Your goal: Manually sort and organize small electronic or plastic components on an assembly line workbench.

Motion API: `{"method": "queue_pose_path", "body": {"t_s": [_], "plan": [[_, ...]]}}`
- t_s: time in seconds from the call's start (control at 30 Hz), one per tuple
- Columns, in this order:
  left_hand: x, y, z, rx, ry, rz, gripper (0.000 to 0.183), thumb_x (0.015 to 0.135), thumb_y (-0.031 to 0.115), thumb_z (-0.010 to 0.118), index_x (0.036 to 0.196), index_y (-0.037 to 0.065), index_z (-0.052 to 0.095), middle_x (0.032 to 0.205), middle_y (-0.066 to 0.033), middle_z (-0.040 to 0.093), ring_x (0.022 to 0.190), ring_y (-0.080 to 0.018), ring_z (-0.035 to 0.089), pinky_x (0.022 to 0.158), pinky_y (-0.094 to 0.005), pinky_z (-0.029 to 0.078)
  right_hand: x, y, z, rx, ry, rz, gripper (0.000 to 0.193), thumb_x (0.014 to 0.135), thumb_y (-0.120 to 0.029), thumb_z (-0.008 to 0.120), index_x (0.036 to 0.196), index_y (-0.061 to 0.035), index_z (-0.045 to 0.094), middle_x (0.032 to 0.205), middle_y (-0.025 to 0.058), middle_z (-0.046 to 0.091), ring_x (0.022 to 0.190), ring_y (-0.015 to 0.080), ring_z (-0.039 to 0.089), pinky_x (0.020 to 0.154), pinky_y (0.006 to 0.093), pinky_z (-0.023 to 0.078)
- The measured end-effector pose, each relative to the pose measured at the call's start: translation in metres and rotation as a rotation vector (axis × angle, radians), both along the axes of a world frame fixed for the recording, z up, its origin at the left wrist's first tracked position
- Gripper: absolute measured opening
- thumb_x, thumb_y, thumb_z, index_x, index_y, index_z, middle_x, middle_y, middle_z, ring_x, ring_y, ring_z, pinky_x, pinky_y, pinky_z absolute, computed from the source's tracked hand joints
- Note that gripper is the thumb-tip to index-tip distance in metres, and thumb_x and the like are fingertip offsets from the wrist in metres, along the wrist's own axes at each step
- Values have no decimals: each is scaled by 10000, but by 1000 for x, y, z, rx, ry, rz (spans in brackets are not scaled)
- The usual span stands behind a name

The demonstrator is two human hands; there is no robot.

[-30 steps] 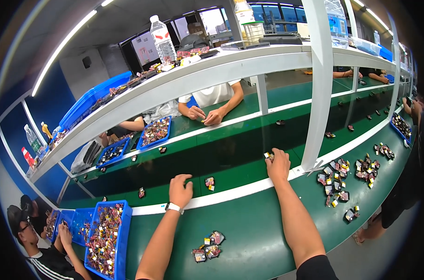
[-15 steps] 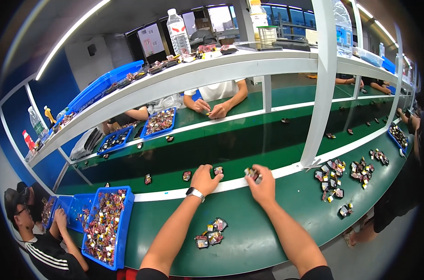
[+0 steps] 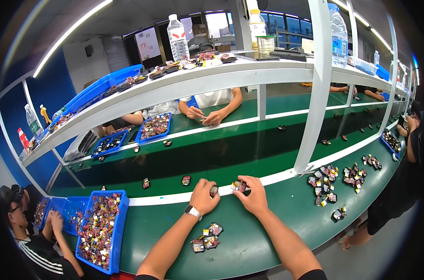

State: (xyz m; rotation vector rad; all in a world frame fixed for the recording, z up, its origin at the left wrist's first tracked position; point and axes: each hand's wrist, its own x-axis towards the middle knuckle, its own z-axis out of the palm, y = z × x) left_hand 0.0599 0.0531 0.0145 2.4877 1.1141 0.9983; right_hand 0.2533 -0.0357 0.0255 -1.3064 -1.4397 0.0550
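Note:
My left hand (image 3: 203, 199) is closed on a small dark-cased piece (image 3: 214, 191) at the near white rail. Just right of it, my right hand (image 3: 254, 198) pinches a small black-cased piece with red and yellow parts (image 3: 239, 185) between thumb and fingers, over the rail. What kind of parts these are, I cannot make out. A small cluster of similar pieces (image 3: 206, 239) lies on the green table (image 3: 160, 224) near my left forearm. More pieces lie on the belt (image 3: 221, 149) beyond the rail, one of them (image 3: 186, 180) a little left of my left hand.
At the left stands a blue bin (image 3: 121, 238) full of such pieces. Several piles (image 3: 323, 184) lie on the table to the right. A white post (image 3: 312, 93) and shelf (image 3: 212, 77) rise over the belt. Co-workers sit opposite, at the left and at the far right.
My left hand has drawn back from the belt and now holds the piece that lay beside its fingers. My right hand has moved left, nearer to it, still holding its piece.

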Motion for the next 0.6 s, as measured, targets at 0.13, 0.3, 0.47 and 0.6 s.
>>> {"method": "queue_pose_path", "body": {"t_s": [0.13,0.3,0.47,0.6], "plan": [[-25,-43,9,-30,71,-86,345,739,196,667,1047,45,633,998,-137,560,964,-320,575,831,-415,492,-12,-3,9,-8,-88,127,497,691,-102,811,1155,-60,637,1141,97,655,1057,285,576,938,381,468],[-58,-78,9,12,102,-99,336,736,193,661,1037,45,637,990,-126,555,939,-309,557,834,-408,481,-27,-11,18,-66,-134,282,528,699,-101,808,1195,-73,628,1151,90,655,1060,283,566,949,380,462],[-75,-106,10,-44,117,-82,334,732,198,683,1033,58,645,1009,-123,561,942,-309,557,842,-409,482,-38,-12,24,-150,-187,432,538,706,-104,805,1213,-87,624,1178,83,647,1080,287,560,966,380,455],[-82,-119,14,-123,16,-36,351,790,247,691,1075,46,654,1040,-139,586,925,-301,575,828,-395,487,-47,-9,36,-178,-199,471,566,698,-109,813,1228,-96,616,1193,81,639,1103,287,558,976,379,454]]}}
